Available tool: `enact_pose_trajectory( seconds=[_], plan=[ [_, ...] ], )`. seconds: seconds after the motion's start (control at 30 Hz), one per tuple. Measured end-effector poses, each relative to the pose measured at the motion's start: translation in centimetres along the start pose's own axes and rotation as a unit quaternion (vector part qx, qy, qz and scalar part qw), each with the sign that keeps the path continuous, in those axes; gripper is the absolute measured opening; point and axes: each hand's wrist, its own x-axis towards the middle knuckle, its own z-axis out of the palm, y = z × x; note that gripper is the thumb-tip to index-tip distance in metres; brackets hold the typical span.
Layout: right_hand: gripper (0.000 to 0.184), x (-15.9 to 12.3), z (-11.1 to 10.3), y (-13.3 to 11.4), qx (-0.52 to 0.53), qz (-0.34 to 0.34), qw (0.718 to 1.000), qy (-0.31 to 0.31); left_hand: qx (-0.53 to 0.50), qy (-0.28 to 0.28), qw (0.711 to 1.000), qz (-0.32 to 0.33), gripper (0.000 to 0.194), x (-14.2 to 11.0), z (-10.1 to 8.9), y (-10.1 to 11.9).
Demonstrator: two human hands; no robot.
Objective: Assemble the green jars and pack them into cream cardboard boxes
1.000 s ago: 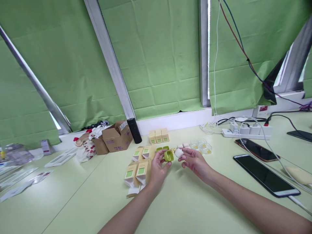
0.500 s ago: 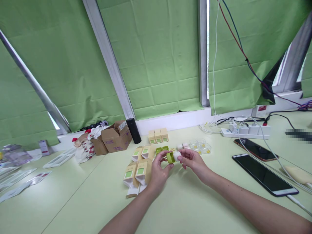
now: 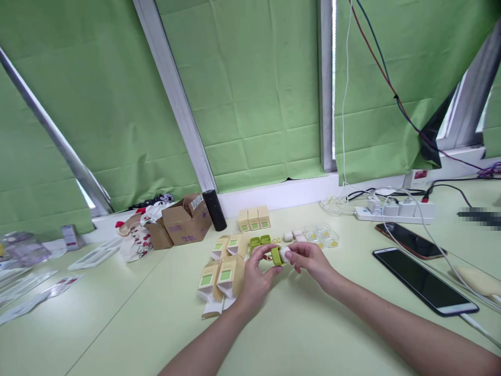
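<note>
My left hand (image 3: pixel 255 279) pinches a small green case (image 3: pixel 276 256) over the table, fingers above and thumb below. My right hand (image 3: pixel 316 265) is closed on a small white rounded piece (image 3: pixel 285 254), which meets the right side of the green case. How deep it sits inside is hidden by my fingers. Just behind my hands are more green holders (image 3: pixel 260 241), a few tiny yellow pieces (image 3: pixel 276 241) and several white and pinkish rounded pieces (image 3: pixel 288 236). Clear plastic cups (image 3: pixel 322 235) with yellow spots stand to their right.
Cream boxes with green labels (image 3: pixel 230 274) stand left of my hands, and others (image 3: pixel 253 219) sit farther back. Behind are a cardboard box (image 3: pixel 187 222) and a black cylinder (image 3: pixel 214 210). Phones (image 3: pixel 425 281), a power strip (image 3: pixel 395 213) and cables lie at right.
The white piece and the green case have come closer together and turned slightly. Both hands have shifted a little, the left one slightly to the right.
</note>
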Motion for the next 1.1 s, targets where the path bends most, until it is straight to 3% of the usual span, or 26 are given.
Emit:
enact_pose_trajectory(
  seconds=[0.9,1.1],
  plan=[
    [0.056,-0.25,0.7,0.45,-0.018,0.003,1.0,0.017,0.032,0.024,0.999,-0.003,0.042,-0.66,0.58,-0.12],
    [0.061,-0.25,0.83,0.98,-0.034,0.0,0.999,0.031,0.017,0.006,1.0,-0.022,0.044,-0.42,0.63,-0.21]
  ],
)
